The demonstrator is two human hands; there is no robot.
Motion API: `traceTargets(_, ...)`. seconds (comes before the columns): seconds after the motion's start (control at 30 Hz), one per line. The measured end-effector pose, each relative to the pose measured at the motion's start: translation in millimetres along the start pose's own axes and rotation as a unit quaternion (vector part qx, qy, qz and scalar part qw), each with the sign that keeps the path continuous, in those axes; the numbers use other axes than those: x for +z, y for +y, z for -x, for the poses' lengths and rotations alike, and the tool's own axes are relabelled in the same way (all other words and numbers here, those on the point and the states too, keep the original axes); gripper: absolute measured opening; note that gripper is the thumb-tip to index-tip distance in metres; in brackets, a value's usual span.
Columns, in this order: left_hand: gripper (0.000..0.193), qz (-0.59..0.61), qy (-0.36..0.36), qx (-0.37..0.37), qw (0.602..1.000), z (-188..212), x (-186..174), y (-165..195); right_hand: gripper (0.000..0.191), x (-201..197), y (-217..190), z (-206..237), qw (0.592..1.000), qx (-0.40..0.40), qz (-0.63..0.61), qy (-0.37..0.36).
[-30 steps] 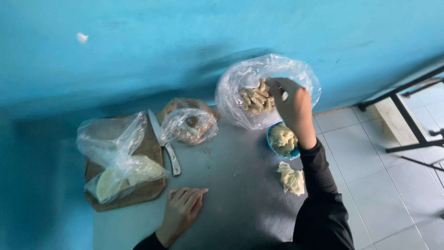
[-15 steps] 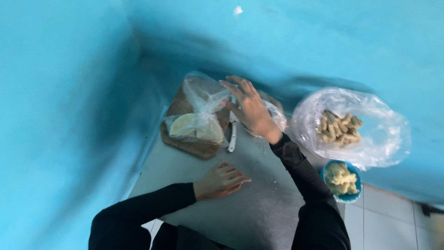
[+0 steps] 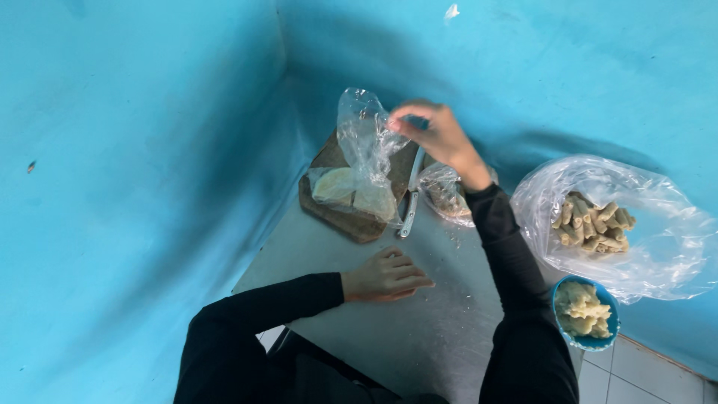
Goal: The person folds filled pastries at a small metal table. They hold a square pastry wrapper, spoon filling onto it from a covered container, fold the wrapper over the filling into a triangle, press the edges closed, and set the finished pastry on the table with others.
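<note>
Right hand [image 3: 441, 138] raised, fingertips pinching top of clear plastic bag [image 3: 363, 161]. Bag hangs just below-left of hand, pale contents resting on wooden board [image 3: 351, 221]. Knife [image 3: 410, 202] directly beneath hand, beside board. Left hand [image 3: 385, 275] flat on metal table [image 3: 441, 329], fingers loosely together, well below right hand, holding nothing.

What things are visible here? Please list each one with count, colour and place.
clear bag with pale pieces: one, transparent, on the board, top pinched by right hand
cutting board: one, brown, table's far left corner
knife: one, pale handle, beside board
small bag: one, clear, under right wrist
large bag of rolls: one, clear, beige rolls, table's right
bowl: one, blue, pale food inside, right edge
table: one, grey metal
walls: blue
left hand: flat on table
right hand: pinching bag
</note>
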State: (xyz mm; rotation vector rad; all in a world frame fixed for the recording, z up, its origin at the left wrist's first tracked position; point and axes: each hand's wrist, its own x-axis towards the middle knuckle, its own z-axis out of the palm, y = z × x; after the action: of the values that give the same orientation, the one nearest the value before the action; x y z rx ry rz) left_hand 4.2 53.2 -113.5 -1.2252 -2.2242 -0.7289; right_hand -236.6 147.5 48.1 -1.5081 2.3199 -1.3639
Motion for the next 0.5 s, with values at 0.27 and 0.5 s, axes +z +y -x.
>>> traceTargets(0.27,0.053,-0.175,0.114,0.080,0.975,-2.5,-10.1,-1.9,0.021,-60.6,-107.2,-1.8,0.967,-0.068,0.123,-0.212)
traceTargets(0.5,0.042,-0.278,0.279,-0.038,0.919,-38.7,-101.9,-44.8,0.012,-66.1,-167.0,23.1,0.920,-0.170,0.328,-0.130)
